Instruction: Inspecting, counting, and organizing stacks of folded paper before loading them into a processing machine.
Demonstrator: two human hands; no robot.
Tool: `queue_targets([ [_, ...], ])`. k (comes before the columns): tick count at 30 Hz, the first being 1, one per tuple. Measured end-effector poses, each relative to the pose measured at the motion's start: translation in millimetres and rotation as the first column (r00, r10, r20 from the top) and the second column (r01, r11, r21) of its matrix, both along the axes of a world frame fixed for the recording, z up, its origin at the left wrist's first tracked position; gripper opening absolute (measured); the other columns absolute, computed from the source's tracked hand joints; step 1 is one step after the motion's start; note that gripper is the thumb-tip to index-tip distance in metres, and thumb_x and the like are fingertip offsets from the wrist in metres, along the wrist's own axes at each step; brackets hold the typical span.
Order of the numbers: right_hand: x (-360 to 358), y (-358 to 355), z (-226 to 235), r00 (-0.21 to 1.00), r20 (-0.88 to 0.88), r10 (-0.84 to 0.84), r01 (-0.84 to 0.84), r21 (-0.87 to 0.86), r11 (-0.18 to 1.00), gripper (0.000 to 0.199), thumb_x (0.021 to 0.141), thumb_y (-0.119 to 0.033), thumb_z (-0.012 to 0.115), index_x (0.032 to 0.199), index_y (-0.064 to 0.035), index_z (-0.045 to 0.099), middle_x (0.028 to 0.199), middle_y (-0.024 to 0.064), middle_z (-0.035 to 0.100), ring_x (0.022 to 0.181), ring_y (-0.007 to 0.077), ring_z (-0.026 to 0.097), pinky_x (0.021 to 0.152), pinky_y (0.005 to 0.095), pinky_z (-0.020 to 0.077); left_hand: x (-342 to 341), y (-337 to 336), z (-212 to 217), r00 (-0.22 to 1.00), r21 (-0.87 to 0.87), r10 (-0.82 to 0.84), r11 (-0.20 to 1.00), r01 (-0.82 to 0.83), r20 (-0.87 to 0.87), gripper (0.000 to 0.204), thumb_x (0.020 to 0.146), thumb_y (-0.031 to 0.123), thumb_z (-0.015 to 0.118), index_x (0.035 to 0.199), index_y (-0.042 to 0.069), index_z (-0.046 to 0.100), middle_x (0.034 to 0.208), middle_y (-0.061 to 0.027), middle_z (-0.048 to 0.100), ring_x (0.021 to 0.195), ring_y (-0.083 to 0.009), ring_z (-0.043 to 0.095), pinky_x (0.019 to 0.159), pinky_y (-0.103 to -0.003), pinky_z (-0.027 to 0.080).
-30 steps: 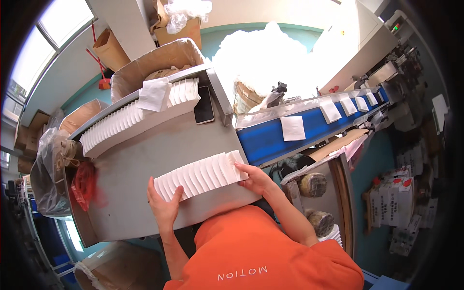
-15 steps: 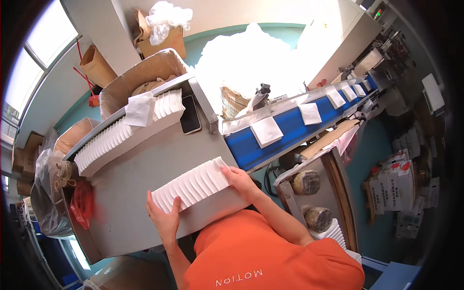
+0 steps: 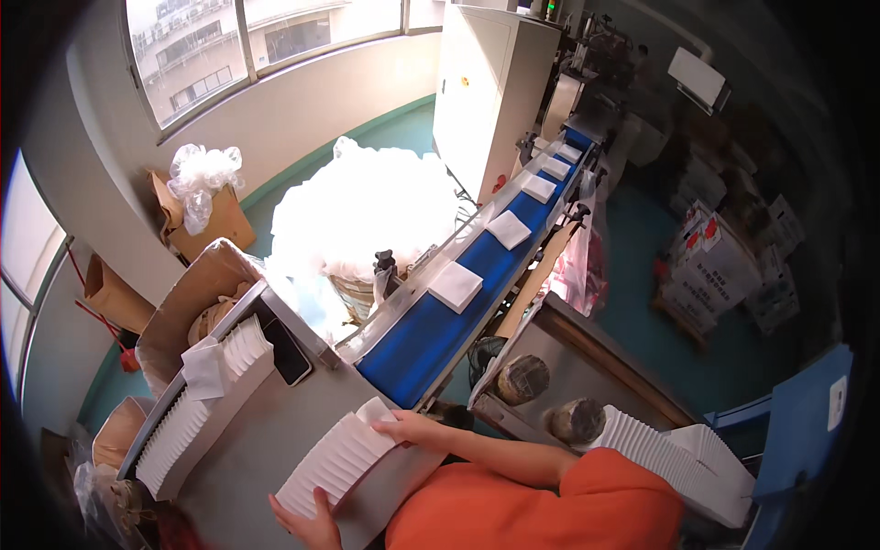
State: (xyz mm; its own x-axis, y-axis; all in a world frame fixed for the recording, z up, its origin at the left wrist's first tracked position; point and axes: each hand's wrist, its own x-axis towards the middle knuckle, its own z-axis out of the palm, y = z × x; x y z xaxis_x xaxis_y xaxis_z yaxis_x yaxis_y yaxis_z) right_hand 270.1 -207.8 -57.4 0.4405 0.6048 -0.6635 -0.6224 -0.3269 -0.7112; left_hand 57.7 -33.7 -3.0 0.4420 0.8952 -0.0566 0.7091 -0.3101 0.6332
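A row of white folded paper napkins (image 3: pixel 337 461) stands on edge on the grey metal table (image 3: pixel 247 458) in front of me. My left hand (image 3: pixel 312 524) grips its near left end, thumb on the front side. At the far right end, my right hand (image 3: pixel 412 428) is closed on the last napkins, which lean slightly apart from the others. A longer row of napkins (image 3: pixel 197 417) runs along the table's left edge, with one loose napkin (image 3: pixel 207 370) lying on top. Beside that row lies a dark phone (image 3: pixel 291 359).
A blue conveyor belt (image 3: pixel 403 365) carrying spaced napkins (image 3: pixel 456 287) runs away to the upper right. On a side table to the right are two round, tape-like rolls (image 3: pixel 523 379) and more stacked napkins (image 3: pixel 660 449). A lined carton (image 3: pixel 206 284) stands beyond the table's left edge.
My view has swung up and to the right, so the table sits lower in the picture. Both hands keep hold of the napkin row; its right-end napkins now stand slightly apart.
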Motion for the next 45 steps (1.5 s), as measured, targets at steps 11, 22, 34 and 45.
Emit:
queue_targets([
  [11, -19.3, 29.6, 4.0, 0.712, 0.697, 0.090, -0.011, -0.117, 0.993, 0.055, 0.092, -0.051, 0.060, 0.117, -0.0023, 0.061, 0.114, 0.0145, 0.062, 0.107, 0.0266, 0.060, 0.094, 0.0350, 0.0451, 8.5, -11.1, 10.6, 0.998, 0.035, -0.052, 0.998, 0.051, 0.028, 0.097, 0.075, 0.052, 0.078, 0.146, 0.003, 0.034, 0.142, -0.0302, 0.039, 0.132, -0.0465, 0.036, 0.110, -0.053, 0.031],
  [22, 14.9, -1.0, -12.3, 0.960, -0.045, -0.276, 0.279, 0.108, 0.954, 0.055, 0.091, -0.045, 0.066, 0.120, 0.0008, 0.056, 0.113, 0.0099, 0.062, 0.100, 0.0184, 0.063, 0.082, 0.0275, 0.0508, 1.4, -5.2, -1.1, 0.991, 0.139, -0.112, 0.985, 0.101, 0.067, 0.094, 0.075, 0.051, 0.078, 0.145, 0.003, 0.038, 0.140, -0.0283, 0.042, 0.131, -0.0454, 0.038, 0.109, -0.053, 0.033],
  [34, -15.8, -9.4, -8.4, 0.977, -0.002, 0.215, -0.214, 0.079, 0.974, 0.041, 0.096, -0.034, 0.062, 0.124, -0.0038, 0.058, 0.109, 0.0039, 0.064, 0.093, 0.0121, 0.061, 0.073, 0.0280, 0.0515, -14.2, -1.0, -22.6, 0.997, 0.177, -0.080, 0.981, 0.080, -0.005, 0.095, 0.075, 0.054, 0.077, 0.146, 0.006, 0.037, 0.144, -0.0283, 0.036, 0.132, -0.0453, 0.036, 0.109, -0.054, 0.032],
  [45, -20.6, 23.6, 22.5, 0.926, 0.366, 0.090, -0.098, 0.002, 0.995, 0.043, 0.097, -0.040, 0.057, 0.120, -0.0040, 0.059, 0.112, 0.0095, 0.064, 0.100, 0.0191, 0.061, 0.089, 0.0311, 0.0467, 25.2, -21.0, -2.1, 0.996, 0.002, -0.086, 0.996, 0.086, 0.031, 0.095, 0.075, 0.036, 0.082, 0.150, 0.011, 0.029, 0.150, -0.0260, 0.027, 0.137, -0.0437, 0.031, 0.111, -0.050, 0.031],
])
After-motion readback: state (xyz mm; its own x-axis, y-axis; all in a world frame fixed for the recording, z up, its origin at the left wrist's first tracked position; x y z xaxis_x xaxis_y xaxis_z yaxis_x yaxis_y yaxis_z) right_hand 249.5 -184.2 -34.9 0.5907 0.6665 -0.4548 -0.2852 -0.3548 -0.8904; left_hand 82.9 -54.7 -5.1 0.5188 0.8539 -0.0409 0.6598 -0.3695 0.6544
